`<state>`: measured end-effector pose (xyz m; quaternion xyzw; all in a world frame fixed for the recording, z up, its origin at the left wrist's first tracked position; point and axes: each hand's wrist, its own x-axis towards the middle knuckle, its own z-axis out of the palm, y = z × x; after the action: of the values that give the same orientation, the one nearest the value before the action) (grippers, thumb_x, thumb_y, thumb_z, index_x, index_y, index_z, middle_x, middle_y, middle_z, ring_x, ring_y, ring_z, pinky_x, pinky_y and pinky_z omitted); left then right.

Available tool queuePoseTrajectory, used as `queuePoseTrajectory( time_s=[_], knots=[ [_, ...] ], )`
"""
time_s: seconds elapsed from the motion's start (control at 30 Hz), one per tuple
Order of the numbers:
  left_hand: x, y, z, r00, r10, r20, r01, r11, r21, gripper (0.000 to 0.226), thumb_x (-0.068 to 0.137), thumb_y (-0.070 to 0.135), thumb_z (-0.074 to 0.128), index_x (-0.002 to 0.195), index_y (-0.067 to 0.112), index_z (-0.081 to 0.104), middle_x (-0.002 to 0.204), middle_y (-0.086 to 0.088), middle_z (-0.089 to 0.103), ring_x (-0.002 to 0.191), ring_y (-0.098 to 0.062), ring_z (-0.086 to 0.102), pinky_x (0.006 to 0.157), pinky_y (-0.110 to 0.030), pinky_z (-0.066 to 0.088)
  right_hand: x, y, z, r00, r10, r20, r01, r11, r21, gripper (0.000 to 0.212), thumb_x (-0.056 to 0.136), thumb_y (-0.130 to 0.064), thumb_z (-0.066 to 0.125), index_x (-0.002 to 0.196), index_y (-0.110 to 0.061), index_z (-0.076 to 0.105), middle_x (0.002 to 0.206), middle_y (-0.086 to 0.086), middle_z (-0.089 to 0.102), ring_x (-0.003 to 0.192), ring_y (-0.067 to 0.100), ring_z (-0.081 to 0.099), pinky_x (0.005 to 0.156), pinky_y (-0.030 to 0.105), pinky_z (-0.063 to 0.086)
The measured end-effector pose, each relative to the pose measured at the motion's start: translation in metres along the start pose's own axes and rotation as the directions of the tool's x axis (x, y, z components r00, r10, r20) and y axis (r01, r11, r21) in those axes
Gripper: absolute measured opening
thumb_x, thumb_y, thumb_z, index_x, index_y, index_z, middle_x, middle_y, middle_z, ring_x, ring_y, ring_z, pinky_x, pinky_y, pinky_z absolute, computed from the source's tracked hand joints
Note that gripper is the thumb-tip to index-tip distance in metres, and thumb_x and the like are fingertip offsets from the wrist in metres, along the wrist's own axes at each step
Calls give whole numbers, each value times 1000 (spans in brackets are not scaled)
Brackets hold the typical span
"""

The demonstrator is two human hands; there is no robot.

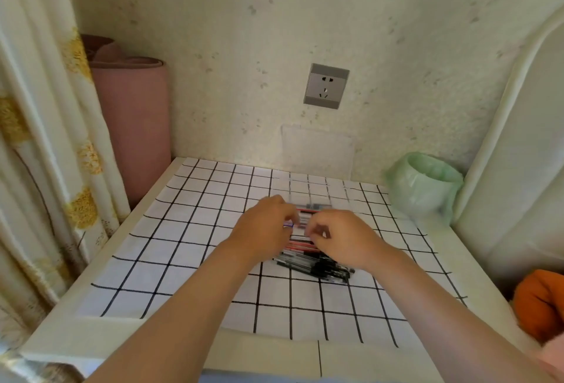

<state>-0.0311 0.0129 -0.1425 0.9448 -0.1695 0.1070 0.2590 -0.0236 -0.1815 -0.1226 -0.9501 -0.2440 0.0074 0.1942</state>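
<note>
The left forearm [183,306] and right forearm [442,306] reach forward and converge, backs of the hands up. The left hand [265,227] curls its fingers [290,214], pinching the end of a pen [287,225]. The right hand [343,239] faces it with its curled fingertips [311,227] just beside the left ones. Blur hides whether they grip anything.

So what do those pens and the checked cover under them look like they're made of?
The pens look like plastic: glossy clear barrels with black and red parts. The cover seems a thin matte sheet, cloth or paper, white with black grid lines; the picture leaves that open.
</note>
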Motion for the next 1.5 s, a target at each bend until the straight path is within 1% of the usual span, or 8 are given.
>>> queuePoseTrajectory(
  time_s=[0.2, 0.5, 0.8, 0.97, 1.13, 1.23, 1.37, 1.5],
  knots=[
    [-22, 14, 0, 983, 31, 184, -39, 998, 39, 14, 90, 27, 64, 100, 34, 72, 100, 12, 56, 96, -6, 51, 78, -25, 46, -35, 6, -9, 966, 124, 227, -113, 992, -59, 12, 80, -31, 74, 91, -34, 71, 82, -14, 67, 74, 1, 62, 62, 19, 46],
    [-31, 18, 6, 974, -24, 225, 9, 998, 64, 15, 90, 23, 66, 102, 28, 71, 107, 10, 58, 95, -7, 54, 80, -21, 46, -44, 12, -3, 985, 71, 157, -38, 978, -203, 15, 84, -37, 68, 99, -33, 69, 85, -15, 65, 79, 6, 60, 61, 21, 39],
    [-20, 20, 0, 987, 39, 157, -56, 992, 109, 20, 86, 29, 69, 105, 33, 68, 103, 14, 55, 97, -5, 46, 83, -21, 42, -41, 17, -13, 995, 95, -23, -96, 993, -67, 7, 92, -33, 61, 97, -34, 66, 100, -15, 64, 89, 6, 58, 73, 26, 44],
    [-16, 20, -7, 980, -34, 197, 36, 999, -7, 12, 93, 25, 63, 103, 27, 69, 93, 14, 62, 75, -1, 54, 67, -15, 40, -39, 15, -15, 998, 63, -10, -63, 998, 11, 15, 98, -36, 52, 110, -32, 60, 97, -12, 66, 65, 0, 50, 61, 24, 39],
    [-17, 18, -12, 957, -55, 285, 68, 997, -36, 14, 98, 26, 53, 100, 28, 67, 82, 12, 61, 70, -4, 56, 62, -22, 44, -37, 7, -7, 998, -39, 59, 47, 989, -141, 23, 100, -41, 46, 110, -28, 61, 95, -9, 62, 86, 15, 56, 72, 35, 48],
    [-20, 21, -11, 953, -43, 300, 56, 998, -34, 15, 98, 31, 53, 106, 30, 65, 86, 11, 63, 76, -7, 58, 70, -27, 51, -35, 8, -1, 995, -34, 97, 45, 992, -118, 25, 103, -34, 42, 100, -20, 62, 91, -3, 61, 84, 19, 56, 73, 38, 49],
    [-23, 30, -1, 952, 15, 305, -2, 999, -42, 14, 99, 33, 51, 104, 26, 63, 72, 13, 54, 62, -4, 49, 57, -21, 36, -38, 0, 5, 986, -40, 163, 63, 989, -136, 24, 104, -31, 37, 104, -18, 58, 92, 0, 61, 83, 20, 57, 73, 40, 49],
    [-21, 27, -4, 951, 6, 309, 17, 997, -72, 18, 100, 31, 50, 105, 24, 65, 80, 7, 62, 66, -7, 52, 61, -24, 41, -37, -6, 4, 985, -20, 171, 51, 983, -178, 29, 105, -33, 33, 101, -15, 55, 89, 3, 61, 80, 22, 57, 72, 40, 49]
  ],
)
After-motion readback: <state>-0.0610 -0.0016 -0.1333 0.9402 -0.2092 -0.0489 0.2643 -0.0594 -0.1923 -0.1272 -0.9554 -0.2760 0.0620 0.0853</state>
